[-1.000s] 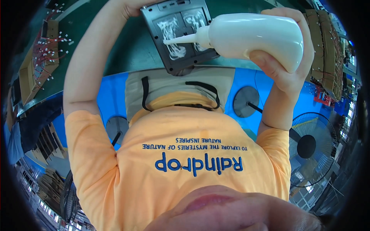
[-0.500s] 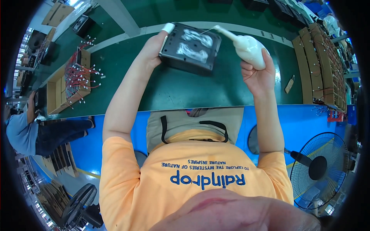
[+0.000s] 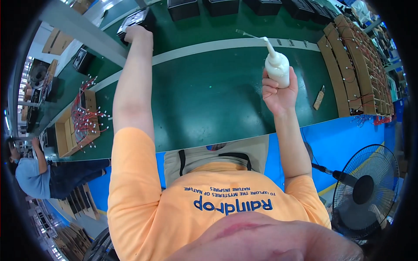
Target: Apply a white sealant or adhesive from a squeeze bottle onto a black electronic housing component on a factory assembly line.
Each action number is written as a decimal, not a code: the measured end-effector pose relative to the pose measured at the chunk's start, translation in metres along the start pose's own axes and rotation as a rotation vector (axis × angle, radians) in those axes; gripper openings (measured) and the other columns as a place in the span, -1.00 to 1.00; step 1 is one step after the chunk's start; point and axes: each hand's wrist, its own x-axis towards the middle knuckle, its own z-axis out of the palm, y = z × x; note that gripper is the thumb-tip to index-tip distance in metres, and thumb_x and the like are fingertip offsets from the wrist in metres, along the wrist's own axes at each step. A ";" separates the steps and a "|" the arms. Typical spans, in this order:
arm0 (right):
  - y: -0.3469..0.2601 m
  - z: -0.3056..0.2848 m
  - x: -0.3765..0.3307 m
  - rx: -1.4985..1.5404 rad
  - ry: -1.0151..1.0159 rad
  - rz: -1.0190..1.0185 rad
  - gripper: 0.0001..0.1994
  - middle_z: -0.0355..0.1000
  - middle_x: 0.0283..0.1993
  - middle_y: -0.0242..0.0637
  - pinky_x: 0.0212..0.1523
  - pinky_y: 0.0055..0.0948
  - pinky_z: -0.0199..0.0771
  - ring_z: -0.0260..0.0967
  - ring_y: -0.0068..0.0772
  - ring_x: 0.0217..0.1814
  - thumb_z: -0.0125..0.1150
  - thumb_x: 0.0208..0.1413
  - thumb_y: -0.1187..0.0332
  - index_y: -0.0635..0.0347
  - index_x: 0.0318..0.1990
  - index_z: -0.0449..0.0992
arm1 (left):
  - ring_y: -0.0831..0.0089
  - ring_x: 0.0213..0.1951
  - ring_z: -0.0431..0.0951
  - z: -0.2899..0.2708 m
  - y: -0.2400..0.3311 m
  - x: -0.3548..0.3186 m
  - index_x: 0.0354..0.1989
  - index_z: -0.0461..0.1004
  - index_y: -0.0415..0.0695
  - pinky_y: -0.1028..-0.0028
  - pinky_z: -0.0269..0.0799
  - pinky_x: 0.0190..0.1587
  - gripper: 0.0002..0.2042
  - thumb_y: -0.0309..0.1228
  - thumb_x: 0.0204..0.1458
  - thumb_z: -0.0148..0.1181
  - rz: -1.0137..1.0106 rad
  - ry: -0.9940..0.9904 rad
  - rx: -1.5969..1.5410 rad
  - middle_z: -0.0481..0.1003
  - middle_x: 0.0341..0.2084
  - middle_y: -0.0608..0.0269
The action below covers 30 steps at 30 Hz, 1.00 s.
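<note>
At the far left of the green table, my left hand [image 3: 138, 33] is stretched out and closed on the near edge of a black box [image 3: 146, 18]. The box appears to rest on the table beyond the pale strip; part of it lies under my fingers. My right hand [image 3: 281, 96] grips a white squeeze bottle [image 3: 278, 71] above the right half of the table. The bottle stands nearly upright, nozzle up, with a thin whitish strand trailing left from its tip. My right fingers wrap round its lower part.
Several black boxes [image 3: 222, 6] line the far edge. Cardboard trays with red wires stand left [image 3: 65, 135] and right [image 3: 348, 74]. A small tan-handled tool [image 3: 319, 99] lies near the right trays. A metal post [image 3: 87, 32] rises at the left. A fan [image 3: 363, 189] stands at right; another person [image 3: 32, 176] works at left.
My left hand has carried the black box from the middle to the far left. My right hand has drawn the bottle slightly left and turned it more upright. The view has shifted.
</note>
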 end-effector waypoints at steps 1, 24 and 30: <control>-0.006 -0.002 0.001 0.031 -0.031 -0.001 -0.46 0.33 -0.11 -0.13 -0.56 -0.68 0.17 0.18 -0.61 -0.47 0.07 0.17 -0.01 0.21 0.14 0.26 | 0.33 0.04 0.46 0.001 0.001 0.010 0.06 0.43 -0.14 0.46 0.40 -0.04 -0.66 -0.28 0.13 0.06 0.058 0.047 0.179 0.44 0.04 0.25; -0.072 -0.037 0.047 0.235 -0.118 -0.091 -0.40 0.33 -0.02 -0.09 -0.50 -0.63 0.24 0.23 -0.59 -0.43 0.22 0.07 0.10 0.31 0.13 0.19 | 0.19 -0.28 0.57 0.030 0.122 0.119 -0.14 0.56 -0.16 0.32 0.44 -0.17 -0.69 -0.18 0.17 0.07 0.349 0.752 -0.835 0.58 -0.35 0.04; -0.070 -0.039 0.049 0.138 -0.085 -0.095 -0.33 0.31 -0.04 -0.11 -0.49 -0.62 0.22 0.22 -0.58 -0.43 0.34 -0.04 0.15 0.32 0.13 0.17 | 0.06 0.05 0.45 0.029 0.186 0.191 -0.05 0.50 -0.19 0.24 0.27 0.09 -0.48 0.02 0.21 -0.17 0.767 -0.121 -0.515 0.49 -0.04 -0.10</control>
